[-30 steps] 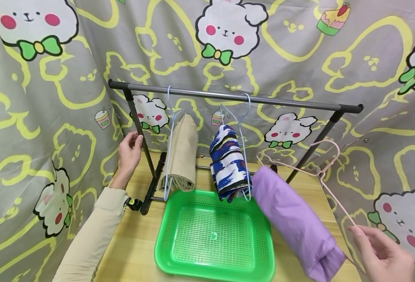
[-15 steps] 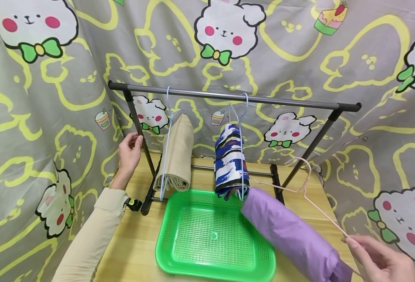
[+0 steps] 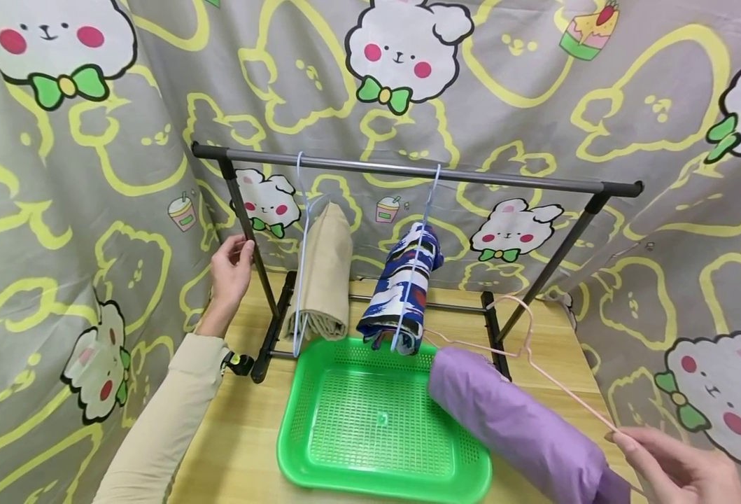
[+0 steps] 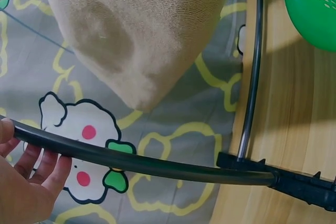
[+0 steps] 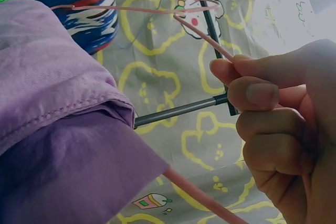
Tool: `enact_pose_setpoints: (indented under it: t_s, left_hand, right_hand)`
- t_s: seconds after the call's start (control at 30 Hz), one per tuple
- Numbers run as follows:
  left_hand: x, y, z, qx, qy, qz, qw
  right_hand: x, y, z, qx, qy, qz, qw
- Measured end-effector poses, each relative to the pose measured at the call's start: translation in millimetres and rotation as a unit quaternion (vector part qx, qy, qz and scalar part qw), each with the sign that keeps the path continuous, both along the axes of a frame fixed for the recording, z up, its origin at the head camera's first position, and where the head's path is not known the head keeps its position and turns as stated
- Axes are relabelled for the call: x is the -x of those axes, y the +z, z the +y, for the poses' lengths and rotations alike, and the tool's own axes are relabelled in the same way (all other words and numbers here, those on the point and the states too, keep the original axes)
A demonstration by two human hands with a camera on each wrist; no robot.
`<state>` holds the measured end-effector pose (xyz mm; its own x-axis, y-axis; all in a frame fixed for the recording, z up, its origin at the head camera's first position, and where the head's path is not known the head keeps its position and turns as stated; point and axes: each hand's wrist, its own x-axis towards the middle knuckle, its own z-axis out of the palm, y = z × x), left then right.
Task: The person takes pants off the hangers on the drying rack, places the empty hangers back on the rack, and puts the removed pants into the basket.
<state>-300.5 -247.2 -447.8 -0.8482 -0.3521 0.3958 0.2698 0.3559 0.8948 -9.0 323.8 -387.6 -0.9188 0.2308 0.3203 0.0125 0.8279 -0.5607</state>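
Note:
My left hand [image 3: 230, 271] grips the left post of a black metal clothes rack [image 3: 395, 168], thumb on one side and fingers on the other in the left wrist view. At the lower right of the head view, my right hand [image 3: 679, 462] pinches one arm of a pink clothes hanger [image 3: 568, 392] between thumb and fingers. A folded purple garment [image 3: 515, 420] hangs over this hanger, below the rack's bar. From the bar, blue hangers carry a folded beige garment [image 3: 322, 273] and a folded blue, white and black patterned garment [image 3: 401, 287].
A green perforated plastic basket [image 3: 383, 483] stands on the wooden table [image 3: 231, 434] in front of the rack. The purple garment overlaps its right rim. Behind and beside the table hangs a grey curtain [image 3: 521, 133] with cartoon rabbits.
My right hand has lowered slightly, and the pink hanger with the purple garment has shifted left, its hook lower. The patterned garment has swung and turned on its hanger. My left hand stays put.

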Motion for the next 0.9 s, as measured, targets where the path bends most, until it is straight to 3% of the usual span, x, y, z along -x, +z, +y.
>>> enact_pose_setpoints:
  t_s: [0.2,0.57,0.7,0.9]
  left_hand:
    - [-0.2,0.6,-1.1,-0.001,-0.002,-0.003,1.0]
    - [-0.3,2.9,-0.4,-0.01,-0.006,-0.009,0.9999]
    - [-0.7,1.3,-1.1,-0.013,-0.008,-0.011,0.9998]
    - [-0.2,-0.4,-0.8,-0.016,-0.005,-0.003,0.9999]
  right_hand:
    - [-2.1,1.3,1.1,-0.022,0.007,0.01,1.0]
    - [-0.8,5.7,-6.8,0.009,0.038,0.02,0.999]
    - [-2.7,7.5,-2.6,0.028,0.023,0.028,0.999]
    - [-7.3,5.9,16.9,0.008,0.0,0.024,1.0]
